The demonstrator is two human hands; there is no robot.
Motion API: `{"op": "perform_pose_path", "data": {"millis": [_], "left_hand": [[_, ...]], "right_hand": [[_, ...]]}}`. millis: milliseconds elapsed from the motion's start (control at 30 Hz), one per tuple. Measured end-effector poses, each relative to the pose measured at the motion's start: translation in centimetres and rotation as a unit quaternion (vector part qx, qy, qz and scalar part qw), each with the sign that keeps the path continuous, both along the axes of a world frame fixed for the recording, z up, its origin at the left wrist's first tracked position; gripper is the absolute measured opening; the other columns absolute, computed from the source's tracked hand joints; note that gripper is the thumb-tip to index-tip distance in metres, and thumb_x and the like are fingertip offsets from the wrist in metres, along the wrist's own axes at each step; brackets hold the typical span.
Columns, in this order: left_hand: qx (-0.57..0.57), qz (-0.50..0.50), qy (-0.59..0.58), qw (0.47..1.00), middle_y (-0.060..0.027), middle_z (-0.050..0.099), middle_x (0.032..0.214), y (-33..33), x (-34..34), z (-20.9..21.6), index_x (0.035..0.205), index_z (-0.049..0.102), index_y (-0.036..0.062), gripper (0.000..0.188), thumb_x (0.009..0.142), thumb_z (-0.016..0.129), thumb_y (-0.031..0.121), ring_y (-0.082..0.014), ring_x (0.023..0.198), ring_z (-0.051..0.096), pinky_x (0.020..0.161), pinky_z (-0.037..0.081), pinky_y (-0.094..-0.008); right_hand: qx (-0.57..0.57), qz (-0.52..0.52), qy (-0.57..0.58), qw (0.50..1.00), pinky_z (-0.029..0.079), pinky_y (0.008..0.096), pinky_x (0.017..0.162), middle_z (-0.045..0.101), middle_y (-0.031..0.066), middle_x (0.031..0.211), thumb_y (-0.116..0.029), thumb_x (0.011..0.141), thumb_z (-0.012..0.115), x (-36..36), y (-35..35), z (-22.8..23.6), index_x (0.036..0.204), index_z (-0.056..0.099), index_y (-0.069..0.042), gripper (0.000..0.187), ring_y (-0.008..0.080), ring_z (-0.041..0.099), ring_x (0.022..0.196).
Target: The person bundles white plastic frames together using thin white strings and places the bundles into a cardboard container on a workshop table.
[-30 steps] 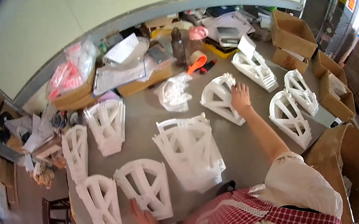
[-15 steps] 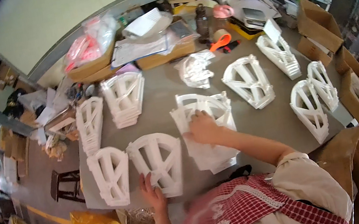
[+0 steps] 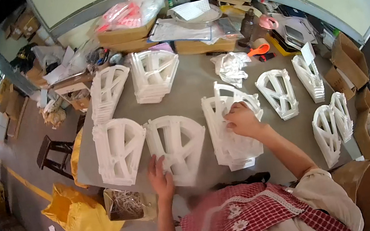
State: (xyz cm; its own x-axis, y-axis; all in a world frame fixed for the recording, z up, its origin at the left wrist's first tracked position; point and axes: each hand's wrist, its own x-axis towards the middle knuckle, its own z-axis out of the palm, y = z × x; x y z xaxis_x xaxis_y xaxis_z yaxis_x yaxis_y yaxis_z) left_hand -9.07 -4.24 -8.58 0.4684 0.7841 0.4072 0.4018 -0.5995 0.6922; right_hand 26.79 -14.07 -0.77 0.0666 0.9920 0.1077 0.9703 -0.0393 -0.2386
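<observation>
While the right hand [image 3: 243, 120] rests over the middle stack [image 3: 226, 150] of white frames on the grey counter [image 3: 182, 101], its fingers are bent and drawn together on the top frame [image 3: 225, 87], which sits askew on those beneath. Taking that stack as the clock's centre, with 12 pointing away from the person, the near frame [image 3: 180, 156] lies at 9 o'clock. The left hand [image 3: 161, 176] is loosely open, its fingertips touching that frame's left edge without a closed grip. Just beyond, also at 9, lies another white frame [image 3: 122, 163]. Two more stacks lie between 10 and 11, crumpled clear plastic [image 3: 232, 70] at 12, and a lone frame [image 3: 287, 110] at 2. A pair of narrower-looking frames [image 3: 327, 140] sits at 3, beside open cardboard boxes [image 3: 369, 127].
</observation>
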Motion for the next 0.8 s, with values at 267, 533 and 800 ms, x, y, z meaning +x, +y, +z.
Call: {"op": "perform_pose_path", "data": {"millis": [267,533,800], "left_hand": [[-0.021,-0.028,-0.040,0.999,-0.0222,0.043,0.142,0.5,-0.6,-0.5,0.131,0.057,0.0067,0.042,0.094,0.048,0.024,-0.0397,0.126,0.043,0.106,0.034,-0.0470],[0.048,0.008,-0.016,0.999,-0.0230,0.043,0.143,0.3,-0.4,-1.1,0.139,0.048,0.0061,0.057,0.086,0.061,0.024,-0.0428,0.128,0.042,0.105,0.034,-0.0499],[-0.002,0.006,-0.018,1.000,-0.0254,0.040,0.143,0.0,0.0,-0.6,0.141,0.041,-0.0003,0.063,0.085,0.061,0.022,-0.0428,0.129,0.038,0.109,0.028,-0.0504]], "right_hand": [[0.168,0.105,-0.068,0.978,0.033,0.0490,0.106,0.062,0.0161,0.100,-0.009,0.073,0.062,-10.6,3.9,0.5,0.097,0.067,-0.001,0.026,0.0342,0.051,0.110],[0.137,0.181,-0.083,0.970,0.032,0.0493,0.109,0.058,0.0192,0.117,-0.017,0.076,0.061,-17.7,8.0,-5.2,0.107,0.065,0.000,0.036,0.0349,0.051,0.113],[0.055,-0.188,-0.058,0.979,0.048,0.0493,0.085,0.060,0.0224,0.112,-0.015,0.081,0.061,-10.2,4.2,-0.8,0.113,0.058,-0.001,0.036,0.0321,0.059,0.106]]}}
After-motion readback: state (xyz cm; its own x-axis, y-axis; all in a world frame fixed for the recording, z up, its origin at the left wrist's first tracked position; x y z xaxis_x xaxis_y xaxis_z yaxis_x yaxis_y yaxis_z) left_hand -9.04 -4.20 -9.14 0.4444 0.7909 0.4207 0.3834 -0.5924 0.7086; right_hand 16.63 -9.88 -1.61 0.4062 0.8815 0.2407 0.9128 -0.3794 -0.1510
